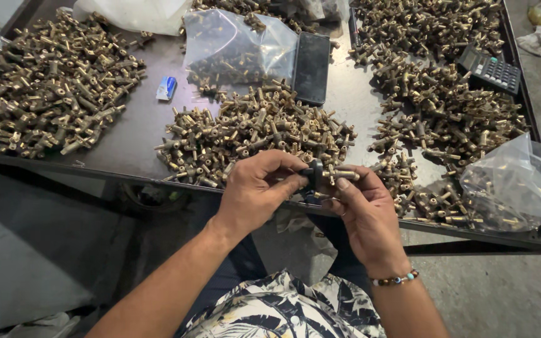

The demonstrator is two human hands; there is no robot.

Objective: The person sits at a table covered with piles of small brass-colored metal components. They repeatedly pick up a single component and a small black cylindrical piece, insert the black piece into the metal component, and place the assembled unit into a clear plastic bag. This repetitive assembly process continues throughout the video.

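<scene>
Both hands meet over the counter edge: your left hand pinches a black round part against the brass fitting, clamped crosswise in your right hand.

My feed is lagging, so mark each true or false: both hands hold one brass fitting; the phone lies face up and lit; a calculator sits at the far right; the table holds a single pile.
1. Both hands, left hand and right hand, hold one brass fitting: true.
2. The phone is lit: false, its screen is dark.
3. A calculator sits at the far right: true.
4. The table holds a single pile: false, several piles lie on it.
</scene>
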